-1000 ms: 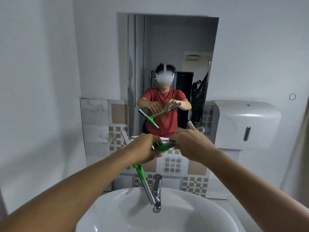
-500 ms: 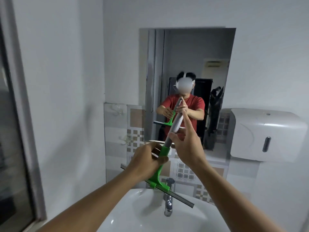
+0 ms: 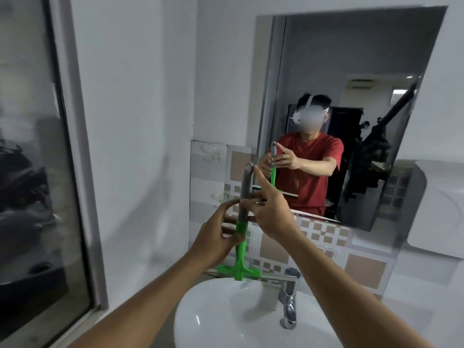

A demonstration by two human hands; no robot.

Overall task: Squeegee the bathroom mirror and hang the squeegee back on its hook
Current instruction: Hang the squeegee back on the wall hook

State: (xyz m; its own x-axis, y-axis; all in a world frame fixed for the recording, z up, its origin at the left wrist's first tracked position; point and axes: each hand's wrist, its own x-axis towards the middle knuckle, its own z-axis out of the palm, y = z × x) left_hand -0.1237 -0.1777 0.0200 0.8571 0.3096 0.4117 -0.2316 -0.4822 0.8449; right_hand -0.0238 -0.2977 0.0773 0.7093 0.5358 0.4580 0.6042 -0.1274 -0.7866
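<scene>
- Near the middle of the frame, the squeegee (image 3: 243,217) stands upright, grey handle on top, green blade end at the bottom, just above the sink (image 3: 226,312); it is in front of the mirror (image 3: 351,59), not touching the glass
- left hand (image 3: 216,239) wraps its fingers round the green stem
- right hand (image 3: 271,212) pinches the grey handle with thumb and fingers; one finger points up
- tap (image 3: 288,300) sits at the lower right
</scene>
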